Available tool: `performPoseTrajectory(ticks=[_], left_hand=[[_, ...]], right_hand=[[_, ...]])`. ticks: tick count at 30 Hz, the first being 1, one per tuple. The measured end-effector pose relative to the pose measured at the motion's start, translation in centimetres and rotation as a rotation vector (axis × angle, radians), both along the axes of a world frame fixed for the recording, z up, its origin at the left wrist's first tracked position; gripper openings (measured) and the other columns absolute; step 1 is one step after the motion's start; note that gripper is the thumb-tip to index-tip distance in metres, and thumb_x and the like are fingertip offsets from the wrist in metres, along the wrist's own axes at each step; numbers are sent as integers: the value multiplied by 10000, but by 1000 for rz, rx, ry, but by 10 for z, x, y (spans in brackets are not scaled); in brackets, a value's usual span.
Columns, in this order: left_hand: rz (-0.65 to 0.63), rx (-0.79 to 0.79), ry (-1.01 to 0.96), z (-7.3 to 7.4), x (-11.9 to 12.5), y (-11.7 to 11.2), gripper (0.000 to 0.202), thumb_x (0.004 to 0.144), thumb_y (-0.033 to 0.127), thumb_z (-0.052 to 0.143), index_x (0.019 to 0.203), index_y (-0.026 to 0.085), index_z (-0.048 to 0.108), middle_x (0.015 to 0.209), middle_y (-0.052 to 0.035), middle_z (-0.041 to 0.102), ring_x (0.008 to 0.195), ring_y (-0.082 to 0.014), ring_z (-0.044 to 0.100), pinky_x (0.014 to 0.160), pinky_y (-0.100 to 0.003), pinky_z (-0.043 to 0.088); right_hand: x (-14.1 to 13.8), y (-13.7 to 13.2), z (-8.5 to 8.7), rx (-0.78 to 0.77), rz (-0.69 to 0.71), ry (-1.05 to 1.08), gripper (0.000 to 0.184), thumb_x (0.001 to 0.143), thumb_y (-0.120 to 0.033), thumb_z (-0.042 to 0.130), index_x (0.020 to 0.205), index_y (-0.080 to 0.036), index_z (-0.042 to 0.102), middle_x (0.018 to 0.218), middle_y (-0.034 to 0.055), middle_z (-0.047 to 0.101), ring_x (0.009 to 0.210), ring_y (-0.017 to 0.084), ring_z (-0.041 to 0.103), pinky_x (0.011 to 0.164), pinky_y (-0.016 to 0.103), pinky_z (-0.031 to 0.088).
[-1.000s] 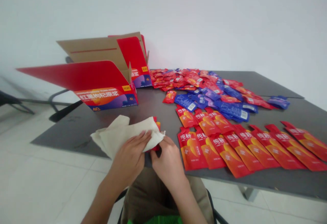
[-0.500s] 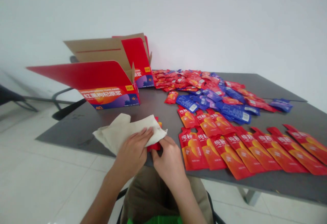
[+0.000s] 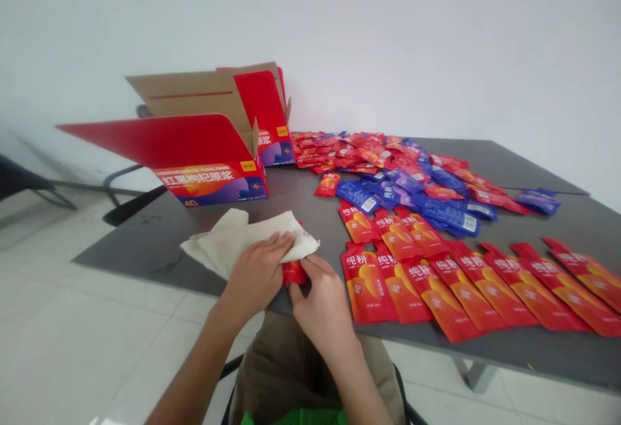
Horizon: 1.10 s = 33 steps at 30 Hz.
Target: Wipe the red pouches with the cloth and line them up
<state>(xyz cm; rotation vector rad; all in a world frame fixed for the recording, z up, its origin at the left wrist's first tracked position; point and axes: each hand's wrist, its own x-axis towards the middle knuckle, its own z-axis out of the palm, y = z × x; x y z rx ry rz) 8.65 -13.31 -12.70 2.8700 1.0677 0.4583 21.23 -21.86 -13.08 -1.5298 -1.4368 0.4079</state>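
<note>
My left hand [image 3: 259,273] presses a cream cloth [image 3: 228,237] down with its fingers bent over it, near the table's front edge. Under the cloth lies a red pouch [image 3: 294,272], mostly covered, with a strip of it showing between my hands. My right hand [image 3: 324,295] grips the pouch's right side between thumb and fingers; its fingertips are partly hidden by the cloth. Just right of this hand, red and orange pouches [image 3: 369,286] lie face up in overlapping rows along the front edge.
Two open red and blue cartons [image 3: 213,182] stand at the left with their lids raised. A heap of red and blue pouches [image 3: 369,147] covers the back of the grey table [image 3: 301,202]. Black chairs [image 3: 130,208] are at the left, and a pale wall rises behind.
My left hand and the cloth have shifted slightly across the pouch, so more red shows beside my left fingers. My right hand keeps its grip. The view has turned slightly left.
</note>
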Motion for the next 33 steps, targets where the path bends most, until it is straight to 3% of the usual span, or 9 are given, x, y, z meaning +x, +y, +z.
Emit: performPoseTrajectory(ticks=[4,9,11,16,18,25,30,33], left_hand=[[-25,-7,10,3,8,11,587,774,14,364,1335,80,523,1381,-125,536,1314,-230,469,1089,-408,391],[-65,60,-55,-7,-23,-24,618,773,16,334,1359,119,501,1397,-106,522,1302,-221,484,1071,-442,419],[-38,47,-58,-6,-21,-28,613,775,23,344,1356,131,507,1388,-102,532,1300,-228,486,1068,-447,422],[-47,-43,-11,7,12,3,586,768,25,370,1326,86,536,1382,-114,537,1318,-234,463,1091,-413,398],[-79,-38,-11,8,14,6,583,768,19,359,1319,69,539,1384,-121,535,1325,-229,455,1104,-404,384],[-58,29,-61,-5,-19,-28,604,771,31,343,1342,111,523,1395,-98,527,1311,-222,473,1088,-425,410],[-34,-62,-29,8,8,0,596,764,21,351,1327,79,538,1377,-102,543,1317,-218,465,1104,-387,390],[-52,-32,-28,6,10,2,589,768,21,345,1320,73,543,1378,-109,542,1319,-219,461,1105,-391,388]], right_hand=[[0,0,0,-14,-13,-12,384,744,-19,555,1094,-148,646,1165,107,655,1149,226,566,1024,343,428],[-1,0,-1,21,0,19,451,720,12,548,1113,-186,647,1168,79,657,1144,211,568,1024,336,429],[0,0,-1,15,-1,13,441,722,7,550,1109,-182,647,1156,86,659,1143,222,566,1018,351,431],[0,0,0,-19,-11,-36,292,759,-20,535,971,-180,655,1038,88,668,1033,230,592,928,353,467],[0,-1,0,-21,-15,-40,271,755,-17,535,936,-179,655,1022,89,667,1016,228,597,914,344,472],[-1,-1,-2,8,10,11,401,738,6,538,1075,-181,648,1132,81,661,1113,224,574,988,332,439],[0,-1,-1,-17,-8,-11,310,759,-15,536,1001,-169,653,1069,92,663,1058,230,583,951,343,454],[0,-1,-1,-17,-4,-16,309,755,-5,527,984,-167,656,1048,88,667,1040,222,592,936,330,462]])
